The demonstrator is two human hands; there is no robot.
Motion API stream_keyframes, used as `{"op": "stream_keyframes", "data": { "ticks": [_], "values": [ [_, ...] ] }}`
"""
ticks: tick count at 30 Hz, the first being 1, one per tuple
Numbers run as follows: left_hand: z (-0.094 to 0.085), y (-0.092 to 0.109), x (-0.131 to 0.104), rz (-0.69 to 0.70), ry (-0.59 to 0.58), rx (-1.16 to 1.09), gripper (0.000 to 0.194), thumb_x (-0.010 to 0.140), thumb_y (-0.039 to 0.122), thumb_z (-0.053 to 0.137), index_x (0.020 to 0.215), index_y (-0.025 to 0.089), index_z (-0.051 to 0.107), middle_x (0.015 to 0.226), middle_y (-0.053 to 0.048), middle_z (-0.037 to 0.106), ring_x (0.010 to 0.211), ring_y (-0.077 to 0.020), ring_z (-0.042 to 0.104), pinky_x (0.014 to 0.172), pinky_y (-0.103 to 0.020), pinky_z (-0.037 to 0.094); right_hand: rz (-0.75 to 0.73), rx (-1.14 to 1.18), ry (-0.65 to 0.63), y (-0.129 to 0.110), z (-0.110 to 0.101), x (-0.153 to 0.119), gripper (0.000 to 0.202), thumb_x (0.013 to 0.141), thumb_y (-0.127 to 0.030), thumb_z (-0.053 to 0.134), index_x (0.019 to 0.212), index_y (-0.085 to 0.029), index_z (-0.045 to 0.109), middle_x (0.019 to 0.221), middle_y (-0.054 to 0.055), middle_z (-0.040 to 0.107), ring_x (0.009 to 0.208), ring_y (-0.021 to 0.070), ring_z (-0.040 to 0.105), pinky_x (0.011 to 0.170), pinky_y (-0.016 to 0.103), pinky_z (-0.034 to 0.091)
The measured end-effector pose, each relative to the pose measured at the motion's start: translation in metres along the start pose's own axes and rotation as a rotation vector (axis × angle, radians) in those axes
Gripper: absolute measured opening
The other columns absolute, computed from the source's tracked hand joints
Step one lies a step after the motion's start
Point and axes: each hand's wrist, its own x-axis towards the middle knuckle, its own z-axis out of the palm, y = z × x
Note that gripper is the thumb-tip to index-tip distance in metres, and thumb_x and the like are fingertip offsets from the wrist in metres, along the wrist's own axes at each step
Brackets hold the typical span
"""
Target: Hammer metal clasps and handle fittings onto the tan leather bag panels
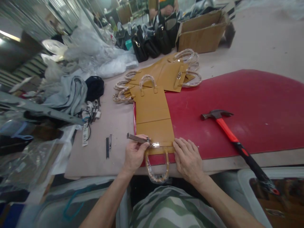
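Note:
A tan leather bag panel point(154, 109) with plastic-wrapped handles at both ends lies flat in front of me, a crease across its middle. My left hand point(135, 155) is closed on a dark, narrow metal bar point(137, 138), its end by the shiny metal clasp point(155, 144) on the panel's near strip. Flat on the panel's right near edge rests my right hand point(188, 158), fingers stretched out and holding nothing. The near wrapped handle point(158, 180) hangs toward me between my wrists.
A claw hammer point(228, 128) lies on the red mat point(256, 104) at right. More tan panels point(163, 71) are piled behind. Two small tools point(108, 146) lie left. Black bags point(152, 41), a cardboard box point(201, 34) and a person point(163, 9) are at the back.

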Motion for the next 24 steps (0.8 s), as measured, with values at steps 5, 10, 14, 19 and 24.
{"op": "stream_keyframes", "data": {
  "ticks": [5,10,14,19,24],
  "values": [
    [0.034,0.008,-0.003,0.129,-0.118,-0.101,0.010,0.085,0.016,0.073,0.094,0.019,0.070,0.103,-0.005,0.070,0.095,-0.0180,0.071,0.088,-0.032,0.058,-0.002,0.031,0.026,0.000,-0.001,0.001,0.034,0.094,-0.014,0.054,0.127,-0.012,0.062,0.129,0.015,0.068,0.124,0.0298,0.058,0.110,0.049,0.040],
    [0.047,0.008,-0.003,0.175,-0.130,-0.013,0.010,0.085,0.015,0.073,0.094,0.019,0.069,0.104,-0.007,0.072,0.101,-0.0196,0.069,0.092,-0.035,0.056,-0.007,0.024,0.029,0.000,-0.001,0.000,0.035,0.092,-0.013,0.054,0.127,-0.011,0.061,0.129,0.016,0.068,0.124,0.0308,0.060,0.110,0.048,0.042],
    [0.047,0.010,-0.003,0.190,-0.142,0.049,0.005,0.086,0.018,0.072,0.090,0.019,0.069,0.102,-0.008,0.073,0.099,-0.0208,0.070,0.094,-0.037,0.056,-0.003,0.028,0.002,0.001,-0.001,-0.002,0.040,0.091,-0.013,0.053,0.131,-0.014,0.059,0.130,0.015,0.068,0.127,0.0305,0.058,0.111,0.048,0.042],
    [0.049,0.008,-0.003,0.186,-0.147,0.056,0.005,0.087,0.019,0.071,0.091,0.019,0.068,0.104,-0.009,0.074,0.100,-0.0215,0.071,0.093,-0.038,0.058,-0.006,0.061,0.012,0.002,-0.001,-0.004,0.040,0.089,-0.013,0.055,0.128,-0.016,0.062,0.131,0.016,0.068,0.131,0.0296,0.056,0.111,0.049,0.042],
    [0.052,0.005,-0.003,0.216,-0.156,0.056,0.009,0.087,0.016,0.071,0.095,0.019,0.068,0.107,-0.008,0.075,0.102,-0.0205,0.071,0.095,-0.037,0.058,-0.005,0.049,0.011,0.001,-0.004,-0.002,0.031,0.090,-0.013,0.055,0.118,-0.019,0.066,0.128,0.014,0.069,0.128,0.0280,0.058,0.111,0.046,0.043]
  ]
}}
